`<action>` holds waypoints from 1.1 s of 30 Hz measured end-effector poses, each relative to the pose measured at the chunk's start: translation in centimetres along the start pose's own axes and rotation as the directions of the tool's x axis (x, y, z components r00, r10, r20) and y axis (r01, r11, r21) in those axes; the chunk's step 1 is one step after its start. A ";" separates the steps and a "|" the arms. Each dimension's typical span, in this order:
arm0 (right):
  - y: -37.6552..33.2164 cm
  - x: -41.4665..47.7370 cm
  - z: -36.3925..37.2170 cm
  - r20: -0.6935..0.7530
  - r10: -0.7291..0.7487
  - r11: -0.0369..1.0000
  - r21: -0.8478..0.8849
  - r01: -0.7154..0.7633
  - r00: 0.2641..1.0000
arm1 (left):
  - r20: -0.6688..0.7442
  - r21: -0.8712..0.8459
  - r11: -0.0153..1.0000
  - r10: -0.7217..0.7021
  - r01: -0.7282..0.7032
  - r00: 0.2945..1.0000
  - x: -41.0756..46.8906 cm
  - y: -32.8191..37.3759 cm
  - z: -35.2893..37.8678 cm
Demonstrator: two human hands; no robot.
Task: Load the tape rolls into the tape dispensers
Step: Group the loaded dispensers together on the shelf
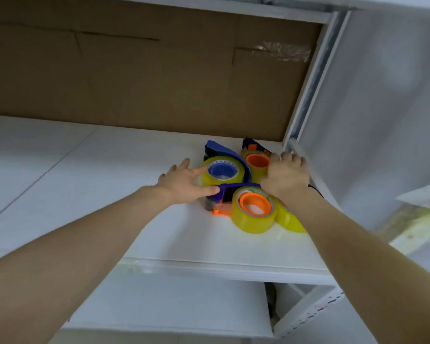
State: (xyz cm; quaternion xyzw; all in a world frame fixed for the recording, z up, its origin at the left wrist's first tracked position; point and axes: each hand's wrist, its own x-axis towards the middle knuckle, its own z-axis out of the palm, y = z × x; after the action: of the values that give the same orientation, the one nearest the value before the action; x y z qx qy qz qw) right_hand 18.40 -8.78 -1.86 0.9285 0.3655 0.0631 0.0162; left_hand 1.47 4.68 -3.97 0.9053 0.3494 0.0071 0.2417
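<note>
A cluster of loaded tape dispensers (236,187) is gathered at the right end of the white shelf (109,194), near its back corner against the cardboard backing (147,83). The left hand (184,181) is spread wide, fingers resting on the yellow tape roll with the blue hub (222,171). The right hand (284,176) is cupped over the cluster's right side; what it grips cannot be told. The group is best steadied from both sides and kept flat, so that no roll slips its hub.
</note>
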 end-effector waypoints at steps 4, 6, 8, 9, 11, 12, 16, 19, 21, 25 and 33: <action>-7.9 -1.8 -1.3 0.045 -0.099 0.992 0.082 0.095 0.994 | -0.049 0.147 0.989 -0.011 0.018 0.999 -3.2 -5.2 -3.6; -13.2 -2.9 -1.9 0.074 -0.146 0.982 0.129 0.136 0.986 | -0.073 0.179 0.983 -0.034 0.046 0.997 -5.6 -9.1 -5.9; -19.6 -4.2 -2.7 0.114 -0.198 0.965 0.198 0.173 0.974 | -0.118 0.233 0.968 -0.064 0.090 0.991 -8.4 -14.1 -8.6; -22.9 -4.8 -3.1 0.124 -0.236 0.952 0.231 0.203 0.964 | -0.149 0.277 0.954 -0.075 0.114 0.986 -9.8 -16.8 -10.0; -29.9 -6.5 -3.8 0.133 -0.334 0.906 0.317 0.279 0.933 | -0.203 0.355 0.918 -0.108 0.176 0.973 -12.8 -22.4 -12.7; -33.4 -7.4 -4.1 0.137 -0.391 0.874 0.365 0.321 0.910 | -0.220 0.369 0.905 -0.136 0.211 0.966 -14.4 -25.1 -14.0; -45.4 -10.7 -5.2 0.137 -0.592 0.760 0.423 0.494 0.794 | -0.263 0.327 0.870 -0.292 0.370 0.920 -19.9 -34.9 -18.0; -52.7 -11.9 -5.8 0.110 -0.672 0.701 0.416 0.580 0.733 | -0.293 0.258 0.844 -0.395 0.470 0.871 -23.1 -41.3 -20.1; -57.2 -11.9 -6.2 0.082 -0.711 0.655 0.439 0.615 0.698 | -0.321 0.201 0.825 -0.454 0.529 0.831 -24.8 -45.4 -21.5; -66.0 -10.9 -6.5 0.026 -0.765 0.566 0.505 0.652 0.644 | -0.387 0.082 0.774 -0.556 0.628 0.735 -26.6 -53.3 -23.9; -84.4 -5.2 -6.0 -0.028 -0.779 0.519 0.531 0.670 0.626 | -0.421 -0.034 0.657 -0.693 0.753 0.586 -25.3 -68.0 -30.5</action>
State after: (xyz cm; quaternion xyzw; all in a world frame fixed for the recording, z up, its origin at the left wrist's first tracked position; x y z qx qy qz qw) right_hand -43.25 49.36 -2.89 0.6608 0.7194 -0.1450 -0.1572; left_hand -65.96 45.23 -3.12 0.6775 0.7283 0.0658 0.0791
